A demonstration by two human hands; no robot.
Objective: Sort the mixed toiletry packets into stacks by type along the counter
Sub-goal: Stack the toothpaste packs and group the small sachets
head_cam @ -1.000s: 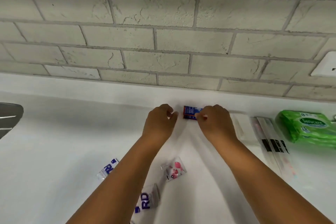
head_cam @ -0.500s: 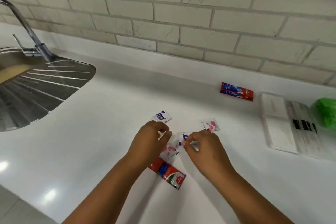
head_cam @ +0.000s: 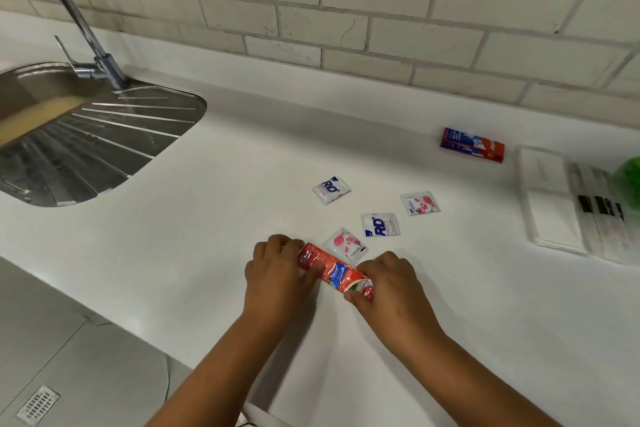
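Near the counter's front edge, left hand (head_cam: 277, 270) and right hand (head_cam: 389, 282) pinch opposite ends of the red packet (head_cam: 334, 270), likely lifting it toward the red stack (head_cam: 471, 144).

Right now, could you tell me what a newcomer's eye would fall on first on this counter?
Front and centre, the left hand and right hand each hold one end of a red packet in a pinching grip. Just beyond it, four small white sachets lie scattered, while a red box sits near the wall on the right. On the far left, a steel sink with its tap is set into the counter.
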